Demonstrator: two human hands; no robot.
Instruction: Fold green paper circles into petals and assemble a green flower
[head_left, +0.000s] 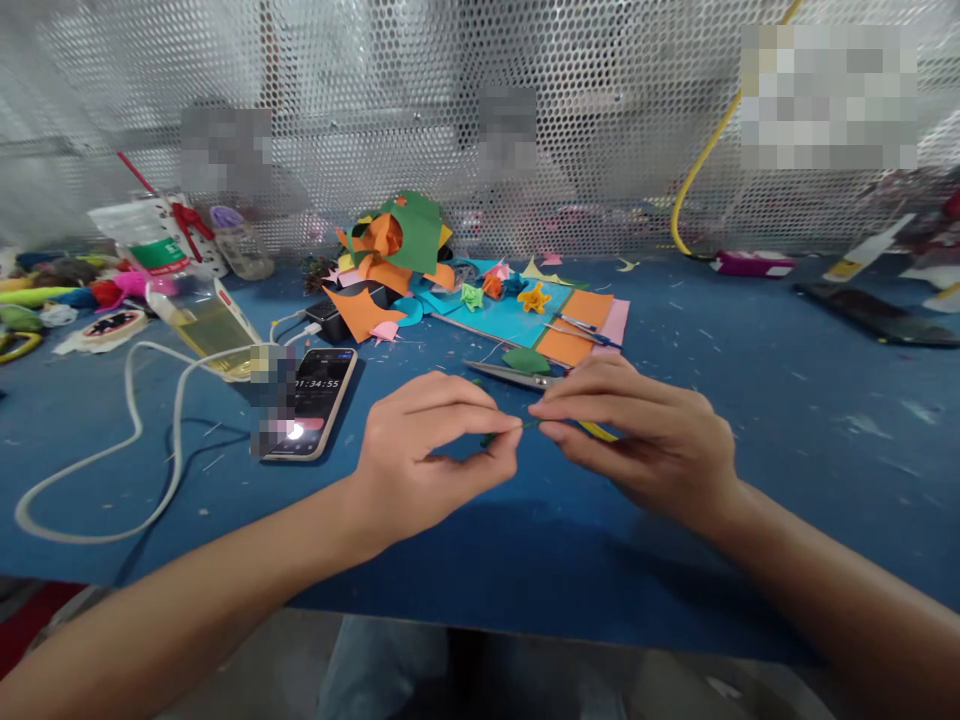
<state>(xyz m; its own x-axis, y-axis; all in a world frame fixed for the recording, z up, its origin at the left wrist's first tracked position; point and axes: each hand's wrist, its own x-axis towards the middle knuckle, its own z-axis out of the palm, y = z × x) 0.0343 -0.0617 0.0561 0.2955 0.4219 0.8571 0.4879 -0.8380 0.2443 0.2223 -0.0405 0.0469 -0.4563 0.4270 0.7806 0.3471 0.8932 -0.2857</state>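
Note:
My left hand and my right hand meet above the front of the blue table, thumbs and forefingers closed in a pinch. Between the fingertips runs a thin green strip; most of it is hidden by the fingers, and its material is unclear. Just behind the hands lie scissors, partly covered by my right hand. A green leaf-shaped paper piece is beside the blades. Something yellow shows beneath my right fingers.
Coloured paper sheets carry small paper flowers and tweezers. Paper scraps pile up behind. On the left are a phone, a white cable and a bottle of yellowish liquid. A dark phone-like slab lies right.

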